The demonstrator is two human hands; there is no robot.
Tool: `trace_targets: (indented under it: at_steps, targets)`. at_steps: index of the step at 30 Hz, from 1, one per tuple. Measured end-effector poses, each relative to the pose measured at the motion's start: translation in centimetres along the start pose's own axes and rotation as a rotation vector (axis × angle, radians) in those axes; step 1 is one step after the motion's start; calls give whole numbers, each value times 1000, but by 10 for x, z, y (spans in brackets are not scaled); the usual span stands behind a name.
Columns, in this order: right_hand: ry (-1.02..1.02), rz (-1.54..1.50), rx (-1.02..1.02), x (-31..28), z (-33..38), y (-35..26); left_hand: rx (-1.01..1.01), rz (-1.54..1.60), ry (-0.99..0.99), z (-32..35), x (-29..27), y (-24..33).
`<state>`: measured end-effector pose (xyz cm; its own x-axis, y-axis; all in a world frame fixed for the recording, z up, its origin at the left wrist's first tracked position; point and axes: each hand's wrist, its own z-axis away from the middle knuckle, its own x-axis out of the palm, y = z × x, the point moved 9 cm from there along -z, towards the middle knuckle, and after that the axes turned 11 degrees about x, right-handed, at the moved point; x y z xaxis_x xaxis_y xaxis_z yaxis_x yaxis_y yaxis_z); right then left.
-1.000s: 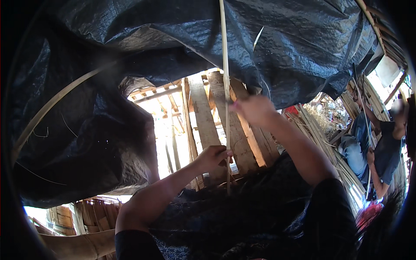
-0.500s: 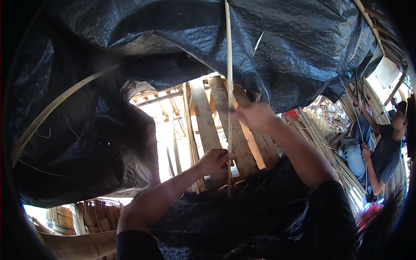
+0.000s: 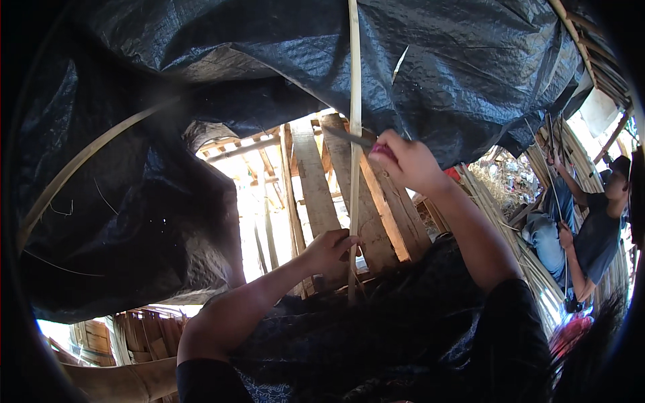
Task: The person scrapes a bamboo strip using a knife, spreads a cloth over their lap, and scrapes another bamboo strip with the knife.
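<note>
1. Head view: left hand [image 3: 329, 248] pinches the upright bamboo strip [image 3: 354, 134] low down, fingers closed on it.
2. Right hand [image 3: 406, 161] grips a knife [image 3: 349, 138] against the strip, higher up.
3. Risk, I'd guess: blade slips off the thin strip (it's springy) toward the lower hand.

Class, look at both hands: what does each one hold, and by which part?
The left hand grips the long bamboo strip near its lower end. The right hand holds a knife by its handle, blade against the strip.
</note>
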<state>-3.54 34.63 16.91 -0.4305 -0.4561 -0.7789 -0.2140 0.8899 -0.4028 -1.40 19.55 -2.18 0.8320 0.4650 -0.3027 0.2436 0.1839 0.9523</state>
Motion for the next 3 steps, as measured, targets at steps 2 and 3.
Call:
trace_targets:
  at_steps: [2, 3]
  targets:
    - [-5, -38, 26, -5, -3, 3, -33, 2, -1, 0, 2, -5]
    - [-3, -78, 47, -6, -6, 5, -53, 52, -4, 0, 4, -13]
